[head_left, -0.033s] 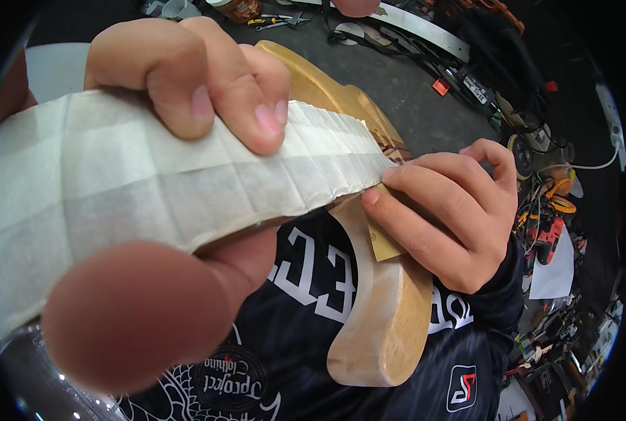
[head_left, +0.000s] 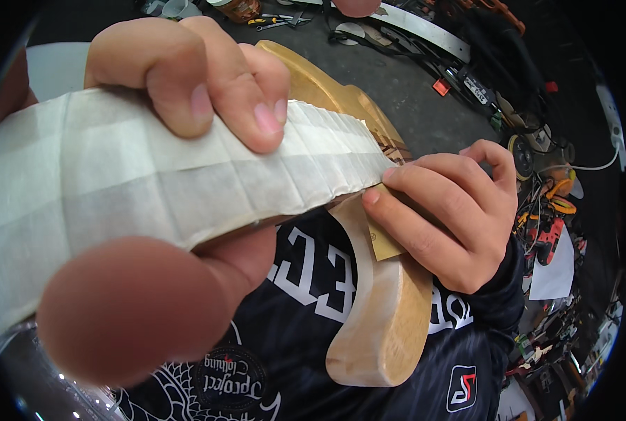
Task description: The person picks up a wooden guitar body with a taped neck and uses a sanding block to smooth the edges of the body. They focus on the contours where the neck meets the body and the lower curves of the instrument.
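Note:
Close to the camera, an electric guitar's neck runs from the left edge toward the middle, its face covered in strips of whitish masking tape. My left hand is wrapped round it, fingers over the upper edge and the blurred thumb along the lower edge. The bare wooden guitar body rests against my dark printed shirt. My right hand pinches a folded yellowish piece of sandpaper, fingertips pressed at the neck's lower edge where it meets the body. Part of the sandpaper is hidden under the fingers.
Pliers and a wrench lie on the dark floor at the top. To the right are a red and black power tool, a white paper sheet, cables and cluttered small items. A white power strip sits at the far right.

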Available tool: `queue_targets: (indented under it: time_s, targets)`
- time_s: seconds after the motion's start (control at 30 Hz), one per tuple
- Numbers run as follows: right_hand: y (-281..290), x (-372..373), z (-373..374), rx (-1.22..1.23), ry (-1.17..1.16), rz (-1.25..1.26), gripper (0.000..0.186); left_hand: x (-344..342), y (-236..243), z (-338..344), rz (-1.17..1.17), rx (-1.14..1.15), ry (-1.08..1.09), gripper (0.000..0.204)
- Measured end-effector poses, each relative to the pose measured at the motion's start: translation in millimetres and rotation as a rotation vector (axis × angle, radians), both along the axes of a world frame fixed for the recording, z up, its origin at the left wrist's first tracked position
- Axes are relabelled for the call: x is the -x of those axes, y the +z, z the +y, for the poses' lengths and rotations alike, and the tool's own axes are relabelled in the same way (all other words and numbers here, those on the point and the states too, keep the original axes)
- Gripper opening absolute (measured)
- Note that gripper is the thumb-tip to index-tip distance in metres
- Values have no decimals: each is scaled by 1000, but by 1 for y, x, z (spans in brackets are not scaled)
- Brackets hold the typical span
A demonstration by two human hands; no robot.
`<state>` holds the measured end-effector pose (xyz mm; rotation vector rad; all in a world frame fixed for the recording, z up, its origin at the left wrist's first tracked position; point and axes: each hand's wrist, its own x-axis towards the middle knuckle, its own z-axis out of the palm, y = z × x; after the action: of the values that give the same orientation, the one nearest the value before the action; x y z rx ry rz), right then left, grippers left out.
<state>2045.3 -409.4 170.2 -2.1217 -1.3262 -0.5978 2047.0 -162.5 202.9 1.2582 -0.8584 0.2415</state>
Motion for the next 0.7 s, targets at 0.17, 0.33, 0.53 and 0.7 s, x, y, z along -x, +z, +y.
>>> queue_targets:
  time_s: [0.17, 0.33, 0.53, 0.7]
  targets:
    - [14, 3, -7, 104, 20, 130, 32, 2, 2, 0, 8, -6, 11, 79]
    - [17, -1, -19, 81, 74, 253, 29, 3, 2, 0, 8, -15, -6, 79]
    - [1, -1, -3, 17, 5, -61, 33, 1, -1, -2, 16, 20, 17, 79]
    - [3, 8, -1, 73, -44, -88, 35, 1, 3, 2, 14, -18, 7, 77]
